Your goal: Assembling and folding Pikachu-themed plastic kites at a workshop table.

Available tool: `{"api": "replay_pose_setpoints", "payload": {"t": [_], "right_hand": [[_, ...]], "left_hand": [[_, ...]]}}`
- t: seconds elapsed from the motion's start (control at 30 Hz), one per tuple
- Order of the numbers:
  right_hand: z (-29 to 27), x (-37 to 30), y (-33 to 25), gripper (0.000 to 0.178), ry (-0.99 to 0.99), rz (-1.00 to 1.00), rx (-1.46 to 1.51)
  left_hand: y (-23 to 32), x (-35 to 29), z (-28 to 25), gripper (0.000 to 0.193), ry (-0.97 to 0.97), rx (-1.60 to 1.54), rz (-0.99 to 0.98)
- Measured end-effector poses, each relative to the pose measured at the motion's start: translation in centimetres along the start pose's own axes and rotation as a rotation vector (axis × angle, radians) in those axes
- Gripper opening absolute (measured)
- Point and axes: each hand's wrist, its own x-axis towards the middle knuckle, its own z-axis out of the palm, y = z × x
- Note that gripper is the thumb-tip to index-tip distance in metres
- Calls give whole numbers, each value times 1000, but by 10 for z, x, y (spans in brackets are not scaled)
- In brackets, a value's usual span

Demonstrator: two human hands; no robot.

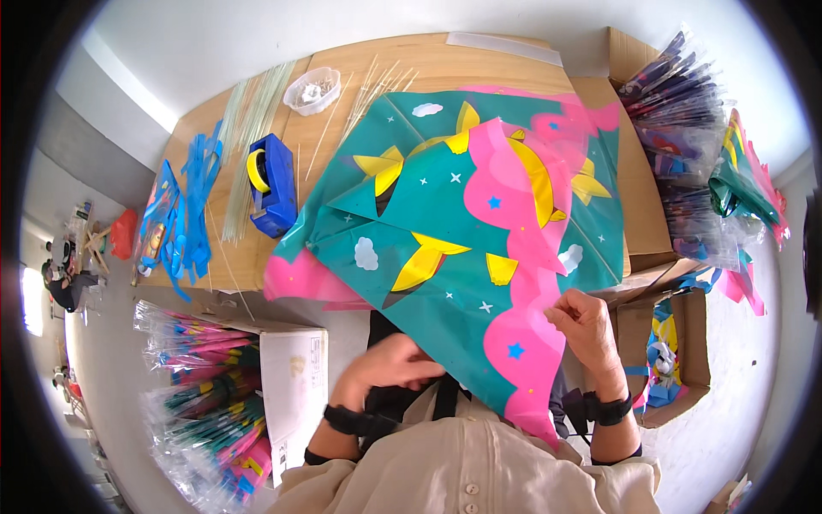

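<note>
A large kite sail (pixel 445 283), green with pink scalloped edges, yellow spikes, white clouds and blue stars, drapes over the table's front edge and hangs toward my lap. Its near part is folded over the rest. At its lower left edge, my left hand (pixel 394 364) is closed, with the fingertips pinching the border. My right hand (pixel 586 330) is curled shut on the pink right edge, thumb and forefinger together. Black bands circle both wrists.
On the wooden table (pixel 377 60) lie a blue tape dispenser (pixel 276 188), blue streamers (pixel 199 206), thin rods (pixel 257 111) and a plastic tub (pixel 312 91). Cardboard boxes (pixel 295 368) stand either side of me; bundles of wrapped kites (pixel 210 403) lie at left, more (pixel 676 146) at right.
</note>
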Motion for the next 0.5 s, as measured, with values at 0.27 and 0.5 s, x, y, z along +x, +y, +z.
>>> {"api": "replay_pose_setpoints", "payload": {"t": [0.27,0.5], "right_hand": [[46,25,-25,15,-311,-260,-132],[106,76,-14,23,-384,-273,-475]], "left_hand": [[-39,5,-147,11,1283,599,190],[-24,53,-160,25,1157,917,424]]}}
